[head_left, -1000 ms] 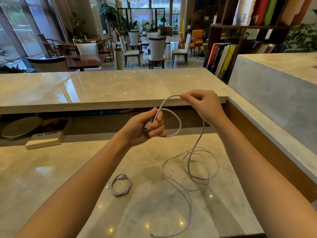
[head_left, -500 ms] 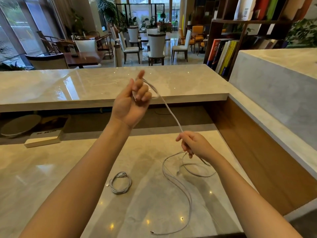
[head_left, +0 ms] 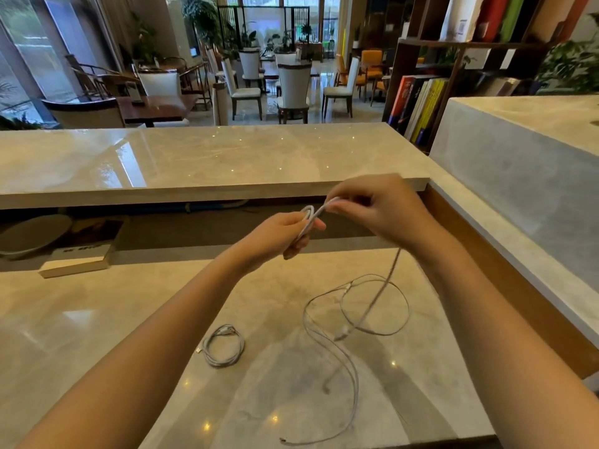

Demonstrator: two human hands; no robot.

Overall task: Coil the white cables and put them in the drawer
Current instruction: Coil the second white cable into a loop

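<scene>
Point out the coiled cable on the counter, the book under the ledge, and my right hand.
coiled cable point(head_left: 207, 350), head view, left side of the ring.
book point(head_left: 81, 253), head view, pale lower cover.
right hand point(head_left: 382, 209), head view, back of the hand.

Left hand point(head_left: 282, 236) and right hand point(head_left: 382, 212), close together, grip cable point(head_left: 315, 217).

Dim daylight, countertop glare, wide-angle edge distortion

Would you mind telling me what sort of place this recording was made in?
Likely a café or hotel lounge: a long polished beige marble counter faces white-backed dining chairs at dark wooden tables, and a dark wooden bookshelf of colourful books stands to the right.
</scene>
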